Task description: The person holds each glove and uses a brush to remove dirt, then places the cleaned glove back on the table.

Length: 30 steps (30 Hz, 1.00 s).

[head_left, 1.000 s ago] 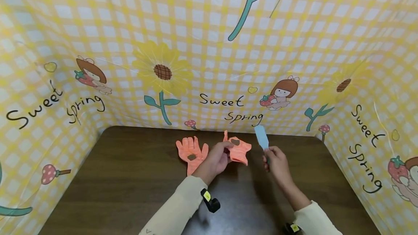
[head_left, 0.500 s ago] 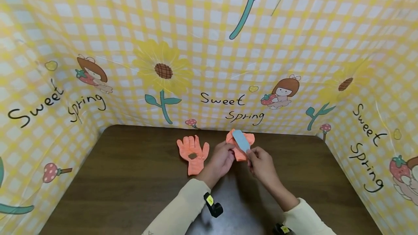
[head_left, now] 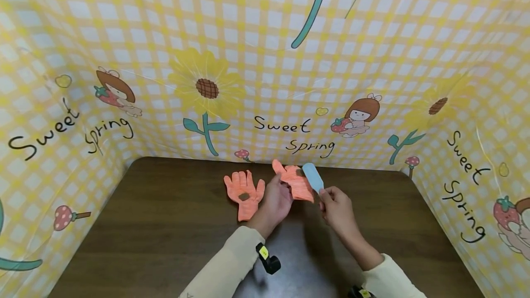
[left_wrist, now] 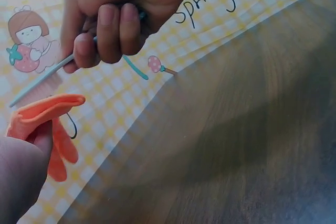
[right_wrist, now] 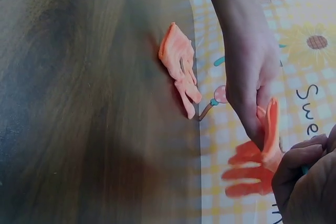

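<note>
We think orange glove (head_left: 297, 182) soft, floppy; our left hand (head_left: 276, 202) pinches cuff, right hand (head_left: 337, 206) pinches blue brush (head_left: 313, 177) handle.

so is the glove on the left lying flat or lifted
Lying flat: the left glove rests spread on the table, fingers out, untouched by either hand.

head view high, looking forward and down at the table (head_left: 165, 224), wrist views close beside each hand, all sharing the lifted orange glove (head_left: 296, 183)
</note>
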Each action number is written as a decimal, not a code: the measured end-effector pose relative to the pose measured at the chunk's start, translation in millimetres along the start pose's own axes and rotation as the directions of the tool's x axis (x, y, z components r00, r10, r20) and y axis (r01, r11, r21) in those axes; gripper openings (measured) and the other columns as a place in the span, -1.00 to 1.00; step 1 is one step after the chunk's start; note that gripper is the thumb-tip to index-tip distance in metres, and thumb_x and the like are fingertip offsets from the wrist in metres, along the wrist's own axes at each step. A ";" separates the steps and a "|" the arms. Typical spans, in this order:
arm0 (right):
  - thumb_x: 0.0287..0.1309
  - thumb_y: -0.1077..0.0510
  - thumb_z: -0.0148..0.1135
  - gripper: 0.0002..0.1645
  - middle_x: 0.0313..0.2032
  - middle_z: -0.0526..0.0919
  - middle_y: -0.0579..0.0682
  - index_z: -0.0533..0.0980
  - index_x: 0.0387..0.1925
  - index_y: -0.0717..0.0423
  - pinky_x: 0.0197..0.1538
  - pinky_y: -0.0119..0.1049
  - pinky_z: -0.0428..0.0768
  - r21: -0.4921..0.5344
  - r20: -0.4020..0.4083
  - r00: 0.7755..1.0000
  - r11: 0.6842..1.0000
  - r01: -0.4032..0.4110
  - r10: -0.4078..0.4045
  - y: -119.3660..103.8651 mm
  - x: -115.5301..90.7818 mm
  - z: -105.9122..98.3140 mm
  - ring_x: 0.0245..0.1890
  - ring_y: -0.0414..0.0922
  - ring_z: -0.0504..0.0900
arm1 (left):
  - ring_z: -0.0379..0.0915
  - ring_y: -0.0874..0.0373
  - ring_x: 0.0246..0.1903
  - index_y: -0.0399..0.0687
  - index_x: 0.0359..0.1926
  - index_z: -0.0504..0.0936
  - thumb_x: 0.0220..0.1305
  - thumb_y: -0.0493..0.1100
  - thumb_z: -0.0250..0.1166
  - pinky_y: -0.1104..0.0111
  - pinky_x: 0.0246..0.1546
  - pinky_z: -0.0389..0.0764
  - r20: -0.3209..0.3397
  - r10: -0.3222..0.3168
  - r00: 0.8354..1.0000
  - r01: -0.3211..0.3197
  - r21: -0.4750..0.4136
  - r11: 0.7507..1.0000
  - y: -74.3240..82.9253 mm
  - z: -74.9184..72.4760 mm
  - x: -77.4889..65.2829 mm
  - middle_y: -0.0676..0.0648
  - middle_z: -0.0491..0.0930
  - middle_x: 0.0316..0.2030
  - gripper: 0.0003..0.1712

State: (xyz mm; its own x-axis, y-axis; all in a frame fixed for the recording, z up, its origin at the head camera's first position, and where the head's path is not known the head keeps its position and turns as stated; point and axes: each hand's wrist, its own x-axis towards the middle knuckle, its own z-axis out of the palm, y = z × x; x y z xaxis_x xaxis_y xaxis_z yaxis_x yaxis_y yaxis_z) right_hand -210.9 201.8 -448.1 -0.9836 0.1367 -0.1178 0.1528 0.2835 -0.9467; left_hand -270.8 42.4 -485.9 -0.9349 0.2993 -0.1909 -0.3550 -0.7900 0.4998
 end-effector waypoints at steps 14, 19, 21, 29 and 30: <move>0.56 0.06 -0.01 -0.69 -0.56 0.46 -0.03 0.44 -0.14 0.27 -0.65 -0.39 0.28 0.044 0.025 0.999 0.998 0.042 -0.043 -12.1 -0.4 12.6 -0.72 -0.21 0.28 | 0.33 0.17 0.34 -0.25 0.48 0.24 0.53 -0.39 -0.09 0.30 0.43 0.35 0.056 0.048 0.997 -0.056 0.148 0.987 -9.4 9.1 -2.1 -0.11 0.43 0.37 -0.46; 0.58 0.05 -0.03 -0.67 -0.54 0.47 0.02 0.43 -0.16 0.27 -0.65 -0.38 0.26 0.025 0.035 0.999 0.999 0.038 -0.039 -11.5 -0.9 11.5 -0.73 -0.20 0.24 | 0.12 0.02 0.51 -0.30 0.54 0.12 0.57 -0.37 -0.14 0.16 0.54 0.18 0.040 0.059 0.997 -0.064 0.143 0.988 -6.9 8.0 -1.5 -0.23 0.22 0.52 -0.42; 0.58 0.04 -0.03 -0.66 -0.53 0.47 0.03 0.43 -0.17 0.28 -0.64 -0.38 0.26 0.032 0.039 0.999 0.999 0.037 -0.038 -11.4 -1.0 10.2 -0.72 -0.20 0.24 | 0.15 0.02 0.50 -0.30 0.54 0.12 0.58 -0.36 -0.15 0.16 0.52 0.21 0.027 0.057 0.998 -0.060 0.139 0.988 -4.7 7.2 -1.5 -0.23 0.25 0.51 -0.43; 0.57 0.05 -0.02 -0.67 -0.54 0.48 -0.01 0.46 -0.17 0.27 -0.63 -0.38 0.30 0.013 0.010 1.000 1.000 0.024 -0.024 -8.0 -2.1 6.7 -0.69 -0.19 0.30 | 0.23 0.09 0.43 -0.28 0.54 0.13 0.60 -0.34 -0.18 0.39 0.32 0.44 0.015 0.071 0.997 -0.072 0.141 0.987 -0.6 1.5 -2.7 -0.21 0.26 0.49 -0.45; 0.57 0.06 -0.02 -0.68 -0.54 0.49 0.00 0.46 -0.17 0.28 -0.63 -0.39 0.31 0.009 0.005 1.000 1.000 0.023 -0.023 -7.1 -2.0 5.9 -0.69 -0.19 0.30 | 0.22 0.09 0.42 -0.28 0.53 0.13 0.61 -0.33 -0.18 0.41 0.28 0.45 0.013 0.068 0.998 -0.070 0.148 0.987 -0.3 0.6 -2.4 -0.21 0.26 0.48 -0.46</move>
State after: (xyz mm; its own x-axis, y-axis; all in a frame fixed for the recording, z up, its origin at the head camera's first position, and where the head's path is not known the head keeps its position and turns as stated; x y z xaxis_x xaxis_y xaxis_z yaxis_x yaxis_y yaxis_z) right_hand -210.6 193.9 -442.8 -0.9873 0.1252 -0.0976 0.1294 0.2780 -0.9518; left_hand -268.5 42.2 -485.1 -0.9569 0.2516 -0.1450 -0.2853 -0.7211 0.6314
